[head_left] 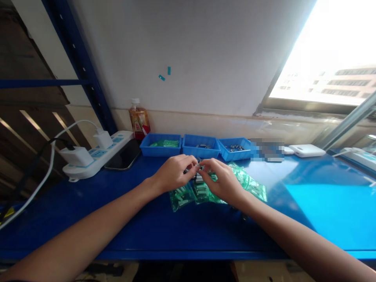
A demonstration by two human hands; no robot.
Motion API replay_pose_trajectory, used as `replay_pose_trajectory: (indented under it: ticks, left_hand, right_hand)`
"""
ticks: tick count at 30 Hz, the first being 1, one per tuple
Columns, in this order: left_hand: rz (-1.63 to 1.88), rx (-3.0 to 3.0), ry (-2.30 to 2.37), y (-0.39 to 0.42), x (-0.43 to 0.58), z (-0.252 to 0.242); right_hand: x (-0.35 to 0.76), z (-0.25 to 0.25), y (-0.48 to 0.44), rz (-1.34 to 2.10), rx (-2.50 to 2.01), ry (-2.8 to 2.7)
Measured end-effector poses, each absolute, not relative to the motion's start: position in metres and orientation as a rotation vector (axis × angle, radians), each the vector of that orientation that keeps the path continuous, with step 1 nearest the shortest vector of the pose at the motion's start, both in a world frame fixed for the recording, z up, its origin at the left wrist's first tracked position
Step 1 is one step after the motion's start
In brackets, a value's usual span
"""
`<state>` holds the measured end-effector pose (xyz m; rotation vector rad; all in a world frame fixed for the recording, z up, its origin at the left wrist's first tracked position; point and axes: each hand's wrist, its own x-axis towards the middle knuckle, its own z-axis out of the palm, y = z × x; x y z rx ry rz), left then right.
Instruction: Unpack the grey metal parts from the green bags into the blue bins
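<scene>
My left hand [175,172] and my right hand [221,178] meet fingertip to fingertip above the middle of the blue table. Both are closed in a pinch on a small metallic piece [200,167], too small to name and partly covered by my fingers. Just under the hands lie green plastic bags [182,196] with pale, short pieces in them. Another green bag [249,184] sticks out behind my right hand. A few small dark pieces [244,216] lie on the table by my right wrist.
Three blue bins stand along the wall: one with a green bag [165,143], two with small metal parts [235,148]. To the left are a power strip [100,154], a black phone [123,155] and a drink bottle [139,119]. A white device [307,150] lies back right.
</scene>
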<state>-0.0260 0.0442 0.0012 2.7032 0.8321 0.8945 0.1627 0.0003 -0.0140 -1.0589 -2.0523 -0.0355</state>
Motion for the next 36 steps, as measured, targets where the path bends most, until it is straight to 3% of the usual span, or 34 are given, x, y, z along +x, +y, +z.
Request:
replay_pose_trajectory:
  ticks: [9,21,31,36]
  left_hand:
    - [0.828,2.687,0.73,0.043,-0.022,0.005]
    - [1.087,2.592,0.746,0.037,-0.02,0.002]
    - [0.981,1.872,0.788,0.039,-0.008,-0.006]
    - [0.875,1.802,0.754,0.043,-0.008,-0.001]
  right_hand:
    - [0.164,-0.007,0.001,0.009,-1.018,-2.082]
    - [0.163,-0.003,0.001,0.108,-1.09,-1.95]
    - [0.165,-0.008,0.001,0.078,-1.061,-1.951]
    - [0.169,-0.006,0.004,-0.047,-0.966,-2.03]
